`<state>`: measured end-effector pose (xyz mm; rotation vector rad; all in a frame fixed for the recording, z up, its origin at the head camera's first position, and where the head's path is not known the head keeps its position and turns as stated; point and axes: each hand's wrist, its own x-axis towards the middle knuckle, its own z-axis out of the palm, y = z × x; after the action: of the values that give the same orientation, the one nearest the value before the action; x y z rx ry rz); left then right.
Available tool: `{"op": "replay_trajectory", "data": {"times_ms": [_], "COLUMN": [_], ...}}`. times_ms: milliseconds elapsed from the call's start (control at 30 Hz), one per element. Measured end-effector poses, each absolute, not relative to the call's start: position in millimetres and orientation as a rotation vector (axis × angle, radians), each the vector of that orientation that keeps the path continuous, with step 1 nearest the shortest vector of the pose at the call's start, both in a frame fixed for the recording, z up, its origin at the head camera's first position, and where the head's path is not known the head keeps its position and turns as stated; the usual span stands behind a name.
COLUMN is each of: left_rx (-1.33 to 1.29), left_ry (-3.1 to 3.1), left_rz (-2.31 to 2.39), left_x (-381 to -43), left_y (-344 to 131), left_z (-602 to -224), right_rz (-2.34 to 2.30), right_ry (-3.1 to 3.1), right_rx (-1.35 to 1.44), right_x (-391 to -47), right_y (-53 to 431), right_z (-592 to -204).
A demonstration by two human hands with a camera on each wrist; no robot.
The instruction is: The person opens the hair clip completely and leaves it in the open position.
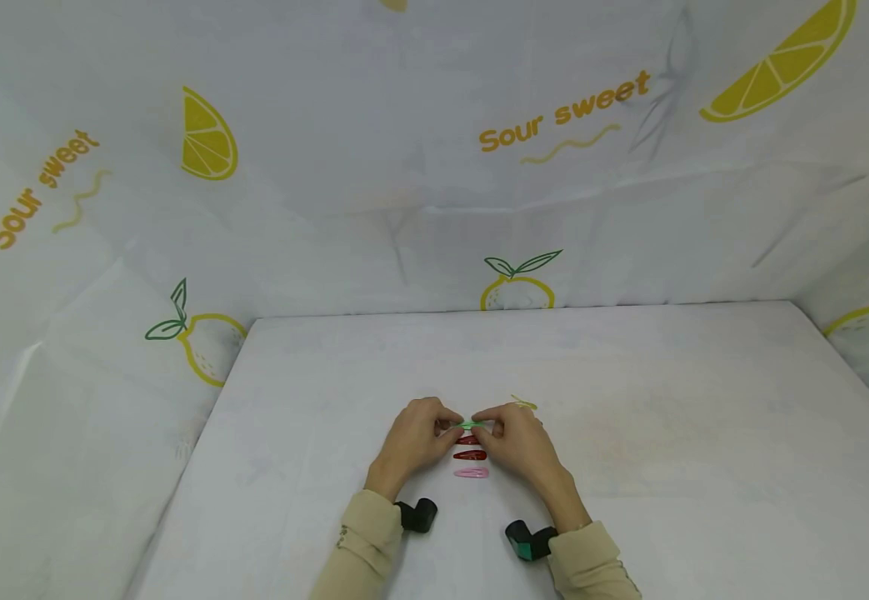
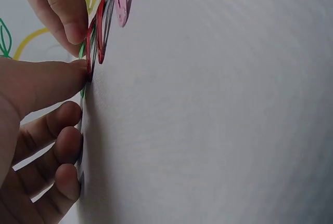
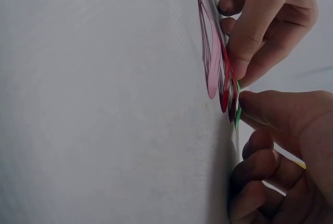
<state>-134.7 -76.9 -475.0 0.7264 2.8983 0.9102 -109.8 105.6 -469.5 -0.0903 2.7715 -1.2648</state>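
Note:
A green snap hair clip (image 1: 468, 425) lies crosswise between my two hands. My left hand (image 1: 421, 435) pinches its left end between thumb and index finger, while my right hand (image 1: 520, 440) pinches the right end the same way. In the left wrist view, the other left fingers rest curled near the table. Just in front of the green clip, two red hair clips (image 1: 470, 455) and a pink hair clip (image 3: 213, 73) form a column on the table. The fingertips partly cover the green clip and the nearer red one beside it.
Something thin and yellow (image 1: 526, 405), seemingly another clip, lies behind my right hand and is partly hidden. The white table (image 1: 292, 400) meets a lemon-printed cloth (image 1: 344, 208) at its back and sides. A black wrist camera (image 1: 417, 515) sits on each forearm.

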Motion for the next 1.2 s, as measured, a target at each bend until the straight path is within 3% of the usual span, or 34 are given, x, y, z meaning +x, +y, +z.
{"op": "replay_trajectory", "data": {"times_ms": [1200], "left_rx": [0.831], "left_ry": [2.788], "left_rz": [1.200], "left_x": [-134.5], "left_y": [-81.5], "left_z": [-468.8], "right_rz": [-1.464], "right_ry": [2.675], "right_rx": [-0.309], "right_x": [-110.8], "right_y": [111.4], "right_z": [-471.2]}}
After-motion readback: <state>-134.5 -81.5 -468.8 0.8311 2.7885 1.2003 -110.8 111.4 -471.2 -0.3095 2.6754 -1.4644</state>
